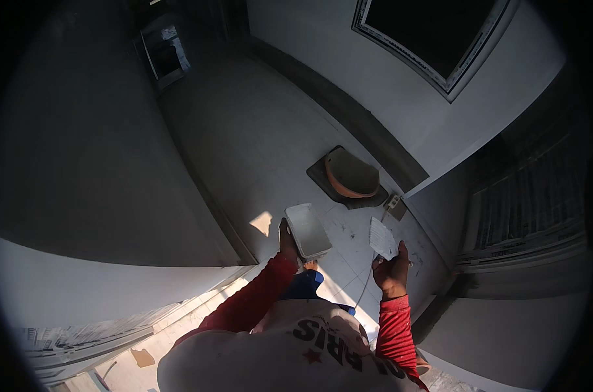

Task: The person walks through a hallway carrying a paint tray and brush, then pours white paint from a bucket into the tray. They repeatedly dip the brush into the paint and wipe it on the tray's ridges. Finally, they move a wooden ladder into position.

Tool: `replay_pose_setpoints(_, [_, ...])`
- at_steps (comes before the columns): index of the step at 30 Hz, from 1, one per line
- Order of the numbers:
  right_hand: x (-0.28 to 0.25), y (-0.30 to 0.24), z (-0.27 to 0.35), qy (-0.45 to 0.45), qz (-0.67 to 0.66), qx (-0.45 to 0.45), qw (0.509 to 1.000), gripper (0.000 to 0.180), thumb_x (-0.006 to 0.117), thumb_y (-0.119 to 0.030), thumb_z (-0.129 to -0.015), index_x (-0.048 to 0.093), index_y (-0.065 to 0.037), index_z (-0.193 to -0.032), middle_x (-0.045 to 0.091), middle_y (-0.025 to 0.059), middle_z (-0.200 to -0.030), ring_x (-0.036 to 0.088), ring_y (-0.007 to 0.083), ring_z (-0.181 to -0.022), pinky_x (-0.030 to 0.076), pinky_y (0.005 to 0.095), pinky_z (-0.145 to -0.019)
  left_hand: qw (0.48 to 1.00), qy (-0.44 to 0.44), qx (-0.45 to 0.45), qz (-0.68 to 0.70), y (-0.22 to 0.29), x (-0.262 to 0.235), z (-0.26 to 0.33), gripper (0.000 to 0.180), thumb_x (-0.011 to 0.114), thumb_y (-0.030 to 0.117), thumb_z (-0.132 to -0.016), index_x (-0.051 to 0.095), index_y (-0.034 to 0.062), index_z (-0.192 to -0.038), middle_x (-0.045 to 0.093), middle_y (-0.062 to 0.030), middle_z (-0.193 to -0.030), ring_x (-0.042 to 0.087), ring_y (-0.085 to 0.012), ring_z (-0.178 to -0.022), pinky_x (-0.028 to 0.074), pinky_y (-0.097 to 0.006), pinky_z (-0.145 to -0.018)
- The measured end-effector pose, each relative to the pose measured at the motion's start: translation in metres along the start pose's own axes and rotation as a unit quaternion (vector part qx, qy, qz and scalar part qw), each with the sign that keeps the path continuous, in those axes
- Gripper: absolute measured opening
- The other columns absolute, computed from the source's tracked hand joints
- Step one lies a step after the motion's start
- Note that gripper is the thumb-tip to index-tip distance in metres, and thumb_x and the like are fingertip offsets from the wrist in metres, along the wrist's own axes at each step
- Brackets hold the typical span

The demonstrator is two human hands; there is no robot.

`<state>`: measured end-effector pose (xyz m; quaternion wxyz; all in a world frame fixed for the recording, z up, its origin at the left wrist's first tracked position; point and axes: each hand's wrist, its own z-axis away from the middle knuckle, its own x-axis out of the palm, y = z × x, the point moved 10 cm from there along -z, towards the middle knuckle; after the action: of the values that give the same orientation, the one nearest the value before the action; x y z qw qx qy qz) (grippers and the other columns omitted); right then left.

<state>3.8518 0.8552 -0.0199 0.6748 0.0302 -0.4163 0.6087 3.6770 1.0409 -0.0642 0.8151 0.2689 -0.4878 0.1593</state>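
Tray: a pale rectangular tray [307, 230] stands out in front of the chest, above the floor, its near end in the left hand.
Left hand: the left hand [288, 243] is closed on the tray's near left edge, thumb on the rim.
Sheet: a small white sheet [382, 238] tilts up just right of the tray, apart from it.
Right hand: the right hand [392, 273] pinches the sheet's lower edge, fingers together.
Room: bare pale floor [257, 137] ahead; a brown bowl [351, 175] on a dark mat [321, 175] beyond the tray; wall [401, 91] close on the right.
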Motion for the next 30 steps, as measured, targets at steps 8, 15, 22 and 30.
replay_pose_setpoints(8, [0.050, -0.080, -0.169, 0.008, -0.012, 0.041, 0.999, 0.030, 0.049, -0.041, -0.092, 0.055, -0.019, -0.112, 0.063, -0.0068, -0.104, 0.060, 0.0102, -0.087, 0.043, 0.0242, -0.059, 0.996, 0.043, 0.000, -0.073, 0.093, 0.147, -0.174, 0.071, 0.026, 0.067, -0.090, 0.050, 0.0136, -0.129, 0.062, -0.0096, -0.114, 0.063, -0.0257, -0.098, 0.052, -0.042, -0.085])
replay_pose_setpoints(15, [0.289, -0.091, -0.346, -0.091, 0.101, 0.087, 0.987, 0.028, 0.049, -0.040, -0.092, 0.057, -0.017, -0.106, 0.065, -0.0034, -0.098, 0.061, 0.0112, -0.082, 0.042, 0.0247, -0.056, 0.991, 0.124, 0.040, -0.038, 0.194, 0.144, -0.290, 0.076, 0.027, 0.071, -0.087, 0.050, 0.0138, -0.130, 0.061, -0.0106, -0.117, 0.062, -0.0286, -0.101, 0.052, -0.047, -0.086])
replay_pose_setpoints(22, [0.603, -0.040, -0.451, -0.246, 0.231, 0.175, 0.925, 0.025, 0.058, -0.042, -0.088, 0.057, -0.019, -0.099, 0.063, -0.0047, -0.090, 0.055, 0.0107, -0.072, 0.039, 0.0262, -0.055, 0.952, 0.201, 0.233, 0.003, 0.351, 0.129, -0.345, 0.068, 0.030, 0.068, -0.087, 0.055, 0.0154, -0.123, 0.064, -0.0077, -0.105, 0.064, -0.0259, -0.093, 0.054, -0.044, -0.078])
replay_pose_setpoints(30, [0.799, 0.052, -0.563, -0.285, 0.293, 0.209, 0.888, 0.022, 0.066, -0.036, -0.086, 0.055, -0.017, -0.089, 0.059, -0.0033, -0.076, 0.051, 0.0118, -0.060, 0.038, 0.0267, -0.050, 0.905, 0.237, 0.332, 0.123, 0.493, 0.049, -0.476, 0.067, 0.026, 0.067, -0.088, 0.055, 0.0160, -0.121, 0.064, -0.0069, -0.105, 0.064, -0.0266, -0.092, 0.054, -0.045, -0.078])
